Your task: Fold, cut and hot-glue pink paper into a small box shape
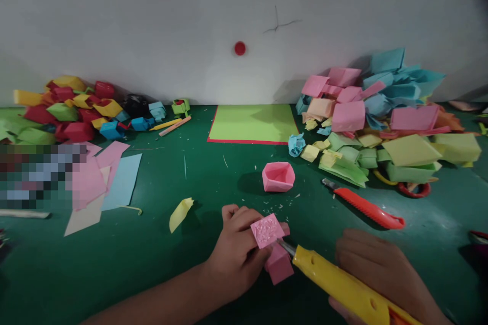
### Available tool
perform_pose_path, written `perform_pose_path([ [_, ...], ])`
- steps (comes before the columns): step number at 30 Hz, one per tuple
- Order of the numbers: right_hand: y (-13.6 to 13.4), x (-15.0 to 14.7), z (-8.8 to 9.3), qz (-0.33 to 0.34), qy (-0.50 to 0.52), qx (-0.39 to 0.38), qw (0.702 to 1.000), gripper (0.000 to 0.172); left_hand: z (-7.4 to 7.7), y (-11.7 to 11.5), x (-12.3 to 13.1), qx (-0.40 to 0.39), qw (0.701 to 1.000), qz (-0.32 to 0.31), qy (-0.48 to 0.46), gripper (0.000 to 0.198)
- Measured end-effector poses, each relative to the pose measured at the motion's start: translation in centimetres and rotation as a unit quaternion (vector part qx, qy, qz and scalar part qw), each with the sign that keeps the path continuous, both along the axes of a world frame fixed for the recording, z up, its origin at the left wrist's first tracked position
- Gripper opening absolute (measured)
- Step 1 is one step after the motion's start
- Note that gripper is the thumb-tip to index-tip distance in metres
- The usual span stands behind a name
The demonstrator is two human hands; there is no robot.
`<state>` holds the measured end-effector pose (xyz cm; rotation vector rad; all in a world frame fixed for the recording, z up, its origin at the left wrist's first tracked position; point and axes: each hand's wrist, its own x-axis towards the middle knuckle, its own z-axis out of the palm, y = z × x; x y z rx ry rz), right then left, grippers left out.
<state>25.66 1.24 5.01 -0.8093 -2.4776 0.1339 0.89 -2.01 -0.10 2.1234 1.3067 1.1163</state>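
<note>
My left hand (234, 254) is closed around a small pink folded paper piece (269, 231), holding it just above the green table. A second pink part (279, 264) hangs below it. My right hand (377, 269) grips a yellow glue gun (343, 287), whose metal nozzle touches the pink paper between the two parts. A pink folded paper box (278, 176) sits on the table a little beyond my hands.
A red utility knife (366, 208) lies to the right. Heaps of folded coloured paper stand at the back right (381, 117) and back left (72, 109). A green sheet (253, 123) lies by the wall. Flat paper sheets (102, 183) and a yellow scrap (180, 213) lie left.
</note>
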Motion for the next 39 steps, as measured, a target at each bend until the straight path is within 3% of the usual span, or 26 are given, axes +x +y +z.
perform_pose_path([
  [3,-0.1,0.8,-0.9,0.066,-0.009,-0.064,0.996,0.026,0.1,0.0,-0.1,-0.004,1.000,-0.003,0.002,0.031],
  [6,-0.3,1.1,-1.4,0.064,0.008,-0.092,0.994,0.018,0.1,0.0,-0.1,-0.008,1.000,-0.008,0.007,0.033],
  [34,-0.2,0.2,-1.1,0.043,-0.034,-0.004,0.998,0.030,-0.1,0.2,0.0,0.006,1.000,-0.009,-0.004,0.035],
  [39,-0.2,0.6,-1.4,0.024,-0.054,-0.045,0.997,0.030,-0.1,0.1,-0.1,-0.002,1.000,-0.009,0.004,0.032],
])
